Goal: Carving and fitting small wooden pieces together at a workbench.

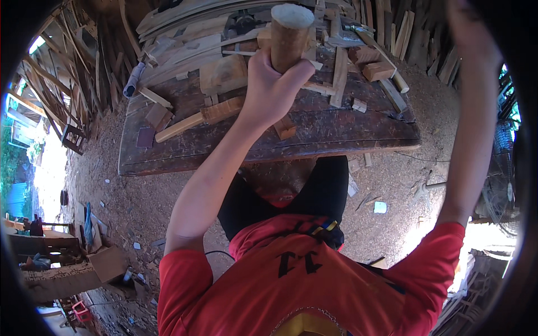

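My left hand is closed round a thick, round piece of wood, held upright above the workbench. Its pale, rough end faces up toward me, and my fingers wrap behind it, mostly out of sight. My right arm is raised far to the right, well away from the wood. The right hand runs into the dark upper rim, blurred, and its fingers are hidden. Below my left hand lie a wooden block and a long wooden piece with a narrow, handle-like end.
The dark wooden workbench carries several offcuts, a brown square sheet, a grey-white cylinder at its left edge and wooden blocks at right. Planks are stacked behind. Boards lean at left; scraps litter the floor.
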Demonstrator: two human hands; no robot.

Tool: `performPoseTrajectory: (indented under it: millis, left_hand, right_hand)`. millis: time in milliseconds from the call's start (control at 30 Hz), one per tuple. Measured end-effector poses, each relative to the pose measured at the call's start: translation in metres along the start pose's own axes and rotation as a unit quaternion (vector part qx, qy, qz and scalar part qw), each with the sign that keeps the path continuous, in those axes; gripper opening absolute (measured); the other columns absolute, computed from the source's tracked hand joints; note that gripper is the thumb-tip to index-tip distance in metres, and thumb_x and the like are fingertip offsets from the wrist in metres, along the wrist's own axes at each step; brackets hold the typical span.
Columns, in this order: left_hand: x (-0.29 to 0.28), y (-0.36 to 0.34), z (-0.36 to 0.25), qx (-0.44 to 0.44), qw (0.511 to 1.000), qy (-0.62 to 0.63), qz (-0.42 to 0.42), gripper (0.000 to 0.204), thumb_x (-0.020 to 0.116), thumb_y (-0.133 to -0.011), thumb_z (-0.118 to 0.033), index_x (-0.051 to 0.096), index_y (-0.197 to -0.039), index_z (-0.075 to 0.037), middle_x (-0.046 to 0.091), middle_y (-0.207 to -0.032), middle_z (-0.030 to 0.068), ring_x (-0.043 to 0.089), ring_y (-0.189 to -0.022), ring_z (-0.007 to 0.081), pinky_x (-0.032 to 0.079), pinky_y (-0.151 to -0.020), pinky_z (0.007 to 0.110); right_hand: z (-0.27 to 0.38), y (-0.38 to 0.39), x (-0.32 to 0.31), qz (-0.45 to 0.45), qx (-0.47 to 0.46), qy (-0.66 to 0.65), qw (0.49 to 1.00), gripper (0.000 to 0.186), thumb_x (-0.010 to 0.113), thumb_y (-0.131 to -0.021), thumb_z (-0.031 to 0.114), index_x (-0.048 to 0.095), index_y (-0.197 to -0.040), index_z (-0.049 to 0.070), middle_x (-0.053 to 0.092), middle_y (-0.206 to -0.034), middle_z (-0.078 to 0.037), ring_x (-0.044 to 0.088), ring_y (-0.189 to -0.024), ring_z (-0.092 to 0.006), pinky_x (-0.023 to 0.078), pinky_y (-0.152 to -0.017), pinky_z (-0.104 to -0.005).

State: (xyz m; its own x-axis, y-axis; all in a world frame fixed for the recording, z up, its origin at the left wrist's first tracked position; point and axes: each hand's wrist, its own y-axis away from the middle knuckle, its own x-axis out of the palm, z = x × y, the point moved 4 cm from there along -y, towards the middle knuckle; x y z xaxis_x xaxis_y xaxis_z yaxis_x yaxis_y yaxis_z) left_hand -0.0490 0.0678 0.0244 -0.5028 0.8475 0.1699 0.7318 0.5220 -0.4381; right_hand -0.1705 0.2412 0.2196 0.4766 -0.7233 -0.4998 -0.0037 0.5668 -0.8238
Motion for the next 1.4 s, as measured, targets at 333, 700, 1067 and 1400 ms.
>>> performPoseTrajectory:
  millis: [333,700,1067,1400]
  left_hand:
    - [0.000,0.005,-0.003,0.000,0.999,-0.021,0.028,0.005,0.064,-0.085,-0.008,0.060,-0.086,-0.005,0.056,-0.073,-0.0035,0.050,-0.065,0.0031,0.040,-0.058,0.024]
    - [-0.005,0.004,-0.006,0.022,0.998,-0.048,0.018,0.019,0.066,-0.084,-0.012,0.060,-0.097,0.001,0.059,-0.078,-0.0001,0.052,-0.070,0.0056,0.044,-0.063,0.026]
    - [0.001,0.003,-0.004,0.015,0.999,-0.024,0.026,0.010,0.065,-0.085,-0.008,0.060,-0.091,-0.002,0.057,-0.078,-0.0027,0.050,-0.070,0.0032,0.043,-0.062,0.024]
    - [-0.006,0.002,0.001,0.012,0.999,-0.044,0.012,0.006,0.063,-0.086,-0.005,0.059,-0.089,-0.004,0.056,-0.076,-0.0036,0.050,-0.068,0.0027,0.042,-0.061,0.023]
  right_hand:
    - [-0.029,0.014,-0.055,-0.151,-0.057,0.306,0.938,0.040,0.073,-0.090,0.023,0.062,-0.119,-0.003,0.073,-0.106,-0.016,0.073,-0.095,-0.0213,0.055,-0.078,-0.0300]
    - [-0.013,0.023,-0.025,0.056,-0.077,0.478,0.873,0.063,0.083,-0.073,0.031,0.063,-0.123,-0.001,0.073,-0.100,-0.022,0.075,-0.097,-0.0353,0.058,-0.085,-0.0403]
    - [-0.012,0.039,-0.004,-0.112,0.145,0.047,0.982,0.036,0.062,-0.096,0.019,0.054,-0.124,0.000,0.056,-0.088,-0.004,0.051,-0.064,-0.0102,0.038,-0.056,-0.0247]
    - [-0.026,0.039,-0.009,-0.138,0.199,-0.034,0.970,0.037,0.082,-0.087,0.028,0.066,-0.106,0.001,0.067,-0.093,-0.001,0.059,-0.080,-0.0069,0.047,-0.074,-0.0229]
